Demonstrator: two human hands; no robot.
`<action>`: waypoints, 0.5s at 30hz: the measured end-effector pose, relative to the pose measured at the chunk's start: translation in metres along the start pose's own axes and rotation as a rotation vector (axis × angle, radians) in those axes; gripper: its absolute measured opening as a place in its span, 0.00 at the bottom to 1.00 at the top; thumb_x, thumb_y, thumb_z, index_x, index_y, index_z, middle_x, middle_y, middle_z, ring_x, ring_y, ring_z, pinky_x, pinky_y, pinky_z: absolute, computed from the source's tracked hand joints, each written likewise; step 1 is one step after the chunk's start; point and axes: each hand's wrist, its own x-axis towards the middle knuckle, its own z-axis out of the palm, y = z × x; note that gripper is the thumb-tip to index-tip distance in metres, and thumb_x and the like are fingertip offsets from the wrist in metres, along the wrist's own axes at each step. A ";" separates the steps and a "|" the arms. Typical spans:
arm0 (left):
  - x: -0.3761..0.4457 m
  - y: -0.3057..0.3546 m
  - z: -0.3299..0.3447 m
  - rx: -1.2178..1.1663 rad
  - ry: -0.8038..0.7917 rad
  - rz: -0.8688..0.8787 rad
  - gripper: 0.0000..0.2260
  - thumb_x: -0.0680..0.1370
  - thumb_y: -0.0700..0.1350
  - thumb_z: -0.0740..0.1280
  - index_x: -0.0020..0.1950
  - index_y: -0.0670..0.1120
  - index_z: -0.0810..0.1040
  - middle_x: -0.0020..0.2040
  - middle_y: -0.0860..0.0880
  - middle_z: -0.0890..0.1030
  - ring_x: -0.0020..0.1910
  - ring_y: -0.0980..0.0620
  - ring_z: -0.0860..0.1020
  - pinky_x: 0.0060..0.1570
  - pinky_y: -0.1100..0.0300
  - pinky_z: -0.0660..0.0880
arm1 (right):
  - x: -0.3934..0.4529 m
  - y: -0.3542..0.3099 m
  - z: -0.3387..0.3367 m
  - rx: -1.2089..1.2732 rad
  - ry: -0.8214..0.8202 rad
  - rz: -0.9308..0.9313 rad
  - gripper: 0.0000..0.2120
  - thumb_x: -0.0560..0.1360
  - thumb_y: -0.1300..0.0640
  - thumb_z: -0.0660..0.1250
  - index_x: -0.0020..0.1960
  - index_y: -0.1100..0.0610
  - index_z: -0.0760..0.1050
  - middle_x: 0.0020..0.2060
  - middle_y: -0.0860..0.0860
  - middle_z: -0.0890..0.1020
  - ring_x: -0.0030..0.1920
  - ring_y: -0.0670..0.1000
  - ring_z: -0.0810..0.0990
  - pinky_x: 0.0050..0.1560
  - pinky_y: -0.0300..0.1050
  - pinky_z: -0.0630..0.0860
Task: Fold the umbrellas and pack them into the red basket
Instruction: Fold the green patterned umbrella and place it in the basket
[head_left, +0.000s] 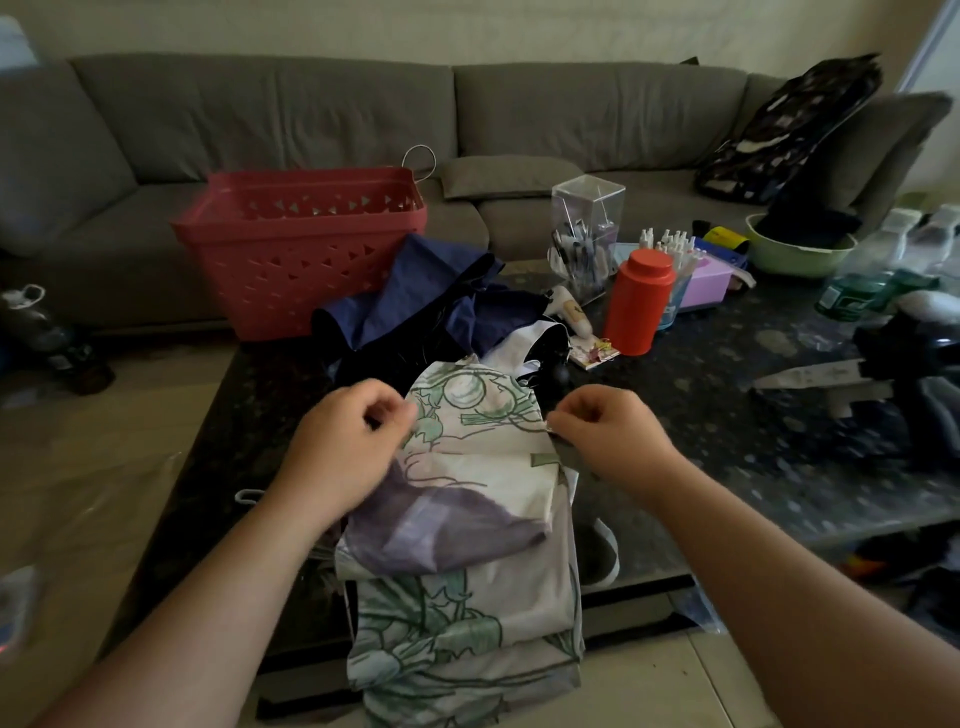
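1. Nearest, at the bottom centre of the frame, the printed umbrella (467, 519) lies across the near edge of the dark table (727, 415), its pale canopy with green and purple drawings hanging over that edge toward the floor. The cloth looks thin, light and limp, so it will likely slump and slide out of any fold that is not held flat.
2. Just above, the left hand (348, 441) pinches the canopy's left edge with curled fingers, and the right hand (608, 436) pinches its right edge at about the same height. Taking hold along the hems, as here, seems the sound choice, since the panel between the two hands is drawn fairly smooth.
3. Any ribs and shaft are hidden under the cloth; they would be the stiff parts, likely best gathered together before rolling.
4. Beyond, at mid-frame, the navy umbrella (431, 296) lies crumpled on the table, its fabric looking equally soft and probably somewhat slippery. A dark knob beside the printed canopy's far end may be a handle, though whose cannot be told.
5. Farther, in the upper left, the red basket (306, 244) stands at the table's far corner before the grey sofa (311, 114); nothing can be seen inside it.
6. Right of centre stands an orange bottle (641, 301), well apart from the hands.
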 end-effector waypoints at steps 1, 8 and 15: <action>0.008 -0.009 0.001 -0.016 -0.009 -0.112 0.05 0.80 0.55 0.71 0.49 0.55 0.81 0.48 0.56 0.83 0.48 0.57 0.80 0.49 0.58 0.77 | 0.006 0.004 0.005 0.047 0.021 0.059 0.04 0.76 0.53 0.74 0.42 0.49 0.84 0.36 0.45 0.86 0.39 0.47 0.83 0.38 0.43 0.79; 0.029 -0.032 0.031 -0.161 -0.176 -0.351 0.14 0.79 0.51 0.74 0.64 0.56 0.80 0.46 0.54 0.87 0.43 0.54 0.85 0.48 0.55 0.80 | 0.029 0.012 0.036 0.149 -0.093 0.194 0.03 0.75 0.52 0.75 0.44 0.50 0.84 0.45 0.51 0.87 0.48 0.53 0.86 0.54 0.54 0.85; 0.029 -0.024 0.017 -0.545 -0.213 -0.385 0.13 0.75 0.27 0.71 0.51 0.44 0.86 0.44 0.46 0.89 0.47 0.44 0.86 0.45 0.57 0.82 | 0.029 -0.001 0.030 0.407 -0.098 0.189 0.02 0.75 0.61 0.78 0.46 0.59 0.86 0.39 0.54 0.87 0.34 0.47 0.84 0.38 0.42 0.83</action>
